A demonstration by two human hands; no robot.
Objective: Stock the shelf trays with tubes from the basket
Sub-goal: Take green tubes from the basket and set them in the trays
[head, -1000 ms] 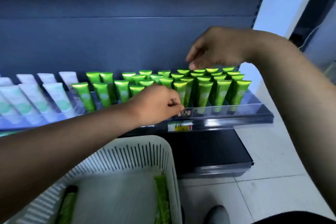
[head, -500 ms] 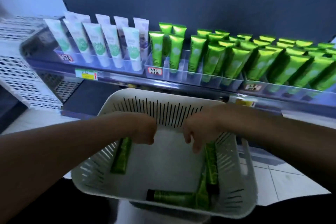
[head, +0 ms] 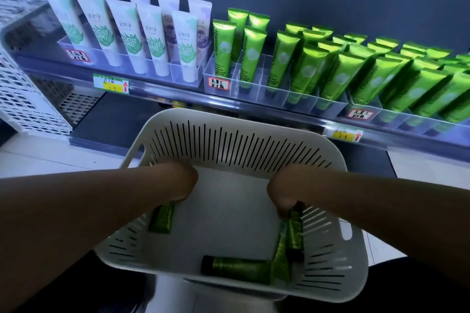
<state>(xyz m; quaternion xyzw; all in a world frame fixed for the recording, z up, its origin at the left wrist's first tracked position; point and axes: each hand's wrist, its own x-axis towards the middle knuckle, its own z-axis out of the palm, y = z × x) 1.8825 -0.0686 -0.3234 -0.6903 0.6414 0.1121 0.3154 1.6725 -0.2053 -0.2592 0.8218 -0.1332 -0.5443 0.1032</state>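
- Basket [head: 229, 119]: white, slotted walls, in the foreground below the shelf [head: 178, 95]; both hands reach down into it.
- Left hand [head: 181, 181]: inside the basket at its left side, fingers curled downward onto the top end of a green tube [head: 162, 218] that lies against the left wall. The fingertips are hidden, so whether the grip is clamped on the tube cannot be told.
- Right hand [head: 281, 192]: inside the basket at its right side, fingers curled down over the upper end of a second tube [head: 295, 231] lying along the right wall; the grip appears closed on it.
- Loose tubes: a third tube [head: 236, 265] lies flat along the near wall, black cap to the left; a fourth [head: 279, 256] leans in the near right corner, touching both neighbours.
- Trays [head: 256, 84]: clear divided trays on the shelf hold upright green tubes [head: 310, 68], the rows denser toward the right; the front compartments near the left label [head: 218, 83] hold fewer.
- White tubes [head: 127, 30]: upright in a separate tray at the left of the shelf.
- Price tags [head: 112, 83]: yellow-and-green, on the shelf edge.
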